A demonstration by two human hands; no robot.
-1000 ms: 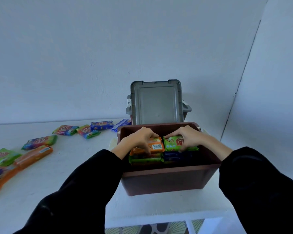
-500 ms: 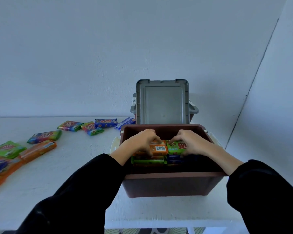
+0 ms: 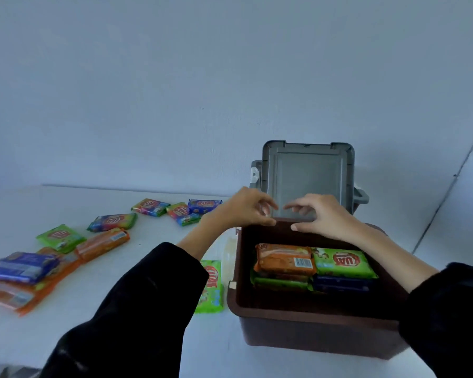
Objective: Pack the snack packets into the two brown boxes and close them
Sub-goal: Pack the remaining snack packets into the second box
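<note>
While the left hand (image 3: pixel 243 211) and right hand (image 3: pixel 322 216) hover empty, fingers loosely curled, over the far rim of the brown box (image 3: pixel 306 315) by its upright grey lid (image 3: pixel 309 178), pulling it down now risks trapping fingertips. It would also shut out the loose snack packets (image 3: pixel 103 242) on the surface (image 3: pixel 159 233) to the left and the green packet (image 3: pixel 212 286) just beside the box.

A plain indoor room, its kind of building not tellable; two pale blue-white painted walls (image 3: pixel 148 91) meet in a straight corner seam at the right; a smooth white tabletop (image 3: pixel 38 339) stands against them; bright foil-wrapped snack packets (image 3: pixel 112 222) lie loose on it, suggesting a simple packing spot.
</note>
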